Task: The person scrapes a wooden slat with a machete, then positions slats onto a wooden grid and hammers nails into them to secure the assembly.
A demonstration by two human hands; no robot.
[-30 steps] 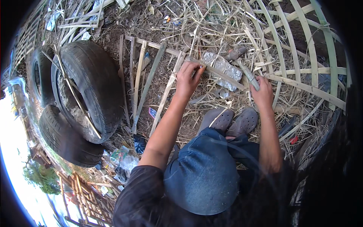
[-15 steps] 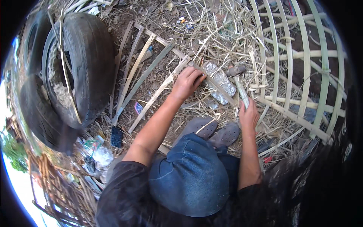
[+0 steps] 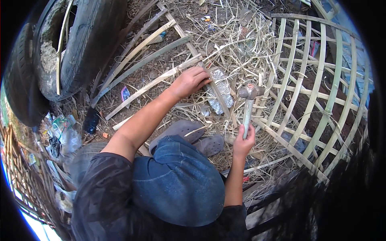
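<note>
My left hand [image 3: 190,82] is closed, its fingertips pinched at the edge of a narrow bamboo strip [image 3: 219,94]; whatever is between them is too small to make out. Under that strip lies a pale grey stone block [image 3: 222,83]. Several bamboo slats fan out leftward from the strip, and the nearest slat [image 3: 155,82] ends beside my left hand. In my right hand [image 3: 244,141] is a hammer [image 3: 248,105], gripped low on its pale handle. The hammer's head is up, right of the block and apart from the strip.
A curved bamboo lattice [image 3: 309,92] stands at the right. Old tires [image 3: 94,44] are at the upper left, with plastic litter [image 3: 64,130] below them. Dry bamboo shavings [image 3: 241,48] cover the ground. My shoes [image 3: 209,145] are close to the block.
The view has shifted, so the tires and slats sit farther left. My right hand has drawn the hammer away from the strip, toward the right and nearer me. My left hand keeps its place.
</note>
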